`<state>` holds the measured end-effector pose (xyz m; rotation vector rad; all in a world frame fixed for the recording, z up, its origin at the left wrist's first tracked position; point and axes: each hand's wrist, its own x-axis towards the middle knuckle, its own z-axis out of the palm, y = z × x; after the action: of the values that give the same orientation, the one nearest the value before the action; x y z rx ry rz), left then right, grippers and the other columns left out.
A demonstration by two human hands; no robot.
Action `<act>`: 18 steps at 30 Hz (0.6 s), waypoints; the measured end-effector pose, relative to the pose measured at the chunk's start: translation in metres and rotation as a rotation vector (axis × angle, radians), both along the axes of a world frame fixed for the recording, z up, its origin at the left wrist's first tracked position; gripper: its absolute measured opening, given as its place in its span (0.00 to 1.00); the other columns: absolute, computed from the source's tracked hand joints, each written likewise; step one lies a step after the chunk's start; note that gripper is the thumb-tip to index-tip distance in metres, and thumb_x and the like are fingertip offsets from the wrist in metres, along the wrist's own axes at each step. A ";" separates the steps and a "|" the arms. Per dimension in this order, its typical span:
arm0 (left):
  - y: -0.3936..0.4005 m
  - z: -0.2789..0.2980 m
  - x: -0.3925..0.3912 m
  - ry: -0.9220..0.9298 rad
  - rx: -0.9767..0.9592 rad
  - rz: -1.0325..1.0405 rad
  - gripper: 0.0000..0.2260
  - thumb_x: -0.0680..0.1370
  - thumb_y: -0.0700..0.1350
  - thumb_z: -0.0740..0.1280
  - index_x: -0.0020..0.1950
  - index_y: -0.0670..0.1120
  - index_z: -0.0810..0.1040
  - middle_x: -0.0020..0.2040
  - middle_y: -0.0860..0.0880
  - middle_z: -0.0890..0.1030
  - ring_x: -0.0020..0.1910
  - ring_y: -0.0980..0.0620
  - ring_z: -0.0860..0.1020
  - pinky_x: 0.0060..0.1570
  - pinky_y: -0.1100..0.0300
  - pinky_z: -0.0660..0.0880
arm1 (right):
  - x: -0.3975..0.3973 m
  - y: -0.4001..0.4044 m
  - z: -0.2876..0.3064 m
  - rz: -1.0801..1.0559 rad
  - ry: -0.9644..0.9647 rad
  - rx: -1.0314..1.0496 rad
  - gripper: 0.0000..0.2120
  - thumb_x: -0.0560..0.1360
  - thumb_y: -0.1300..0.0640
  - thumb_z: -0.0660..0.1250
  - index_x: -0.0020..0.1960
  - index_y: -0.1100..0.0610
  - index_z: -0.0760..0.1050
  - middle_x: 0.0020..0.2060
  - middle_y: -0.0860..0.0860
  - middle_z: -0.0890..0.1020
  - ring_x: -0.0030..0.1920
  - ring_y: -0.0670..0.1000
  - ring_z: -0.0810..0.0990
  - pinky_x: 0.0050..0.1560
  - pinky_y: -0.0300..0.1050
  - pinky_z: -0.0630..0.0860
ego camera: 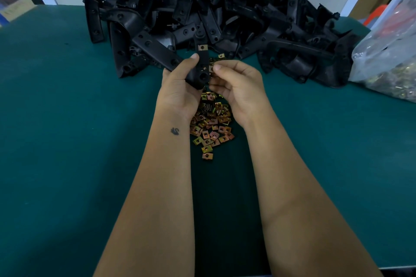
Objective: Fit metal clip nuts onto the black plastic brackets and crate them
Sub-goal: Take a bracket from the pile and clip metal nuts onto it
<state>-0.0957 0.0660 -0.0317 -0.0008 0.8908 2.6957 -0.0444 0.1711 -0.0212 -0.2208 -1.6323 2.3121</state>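
My left hand (177, 87) grips a black plastic bracket (199, 69) and holds it upright over the green table. A brass-coloured clip nut (202, 47) sits on the bracket's top end. My right hand (236, 83) pinches another clip nut (211, 67) against the bracket's right edge, near its middle. Below my hands lies a loose heap of clip nuts (211, 123) on the table. A big pile of black brackets (213, 18) fills the back of the table.
A clear plastic bag of more clip nuts (389, 67) lies at the right edge of the green table (67, 119). Cardboard boxes and a white frame stand behind it at the far right. No crate shows in this view.
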 end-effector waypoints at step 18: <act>0.003 -0.003 0.001 0.052 -0.086 0.010 0.18 0.77 0.32 0.68 0.63 0.45 0.67 0.57 0.39 0.76 0.55 0.42 0.78 0.61 0.46 0.76 | -0.001 0.000 0.000 0.024 0.011 0.009 0.08 0.76 0.69 0.65 0.45 0.57 0.77 0.38 0.52 0.80 0.34 0.48 0.78 0.35 0.40 0.77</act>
<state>-0.0946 0.0685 -0.0342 0.0459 1.0245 2.6757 -0.0449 0.1707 -0.0213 -0.1876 -1.6485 2.3192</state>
